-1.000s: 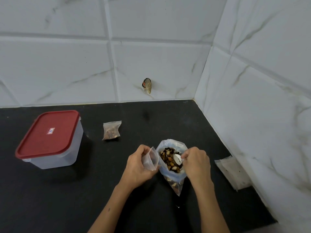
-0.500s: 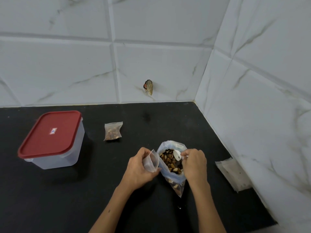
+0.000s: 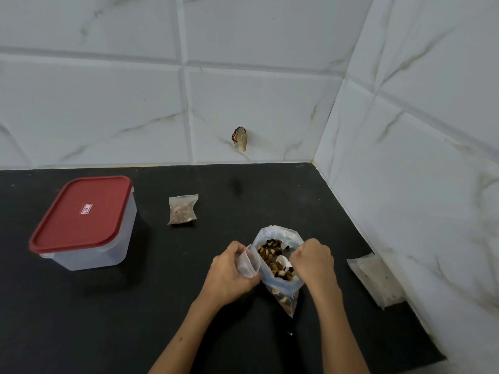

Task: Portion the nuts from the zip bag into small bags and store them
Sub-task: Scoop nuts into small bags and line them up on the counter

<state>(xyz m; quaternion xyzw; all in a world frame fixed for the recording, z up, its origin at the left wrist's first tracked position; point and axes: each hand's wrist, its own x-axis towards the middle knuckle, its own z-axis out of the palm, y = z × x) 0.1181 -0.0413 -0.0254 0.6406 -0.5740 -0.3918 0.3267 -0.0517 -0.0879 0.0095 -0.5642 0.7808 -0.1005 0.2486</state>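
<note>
Head view, looking down at a black counter (image 3: 113, 319) in a corner of white tiled walls (image 3: 270, 90).

Sitting in the middle: a big zip bag (image 3: 280, 286), mouth wide open, full of brown and pale nuts (image 3: 270, 255). Everything else placed from this bag.

Pressing against the left side of the zip bag: the left hand (image 3: 229, 276), fingers curled and pinching a small clear bag (image 3: 247, 261). Holding that small bag open, its mouth touching the rim of the zip bag. Looking empty so far.

Reaching into the zip bag from the right: the right hand (image 3: 314, 261), closed in a loose fist around a white spoon (image 3: 283, 261). Dipping the spoon's bowl in among the nuts. Handle hidden inside the fist.

Lying up and to the left of the zip bag, well apart: one small filled bag (image 3: 183, 209), flat on the counter, holding nuts already.

Standing farther left of the zip bag: a clear box (image 3: 108, 247) wearing a red lid (image 3: 81, 213), shut, with a little sticker on top.

Resting to the right of the zip bag, beside the wall: a pile of empty small bags (image 3: 375, 279), lying flat.

Sticking to the wall far behind the zip bag: a small brownish thing (image 3: 239, 138), too blurry for telling what.
</note>
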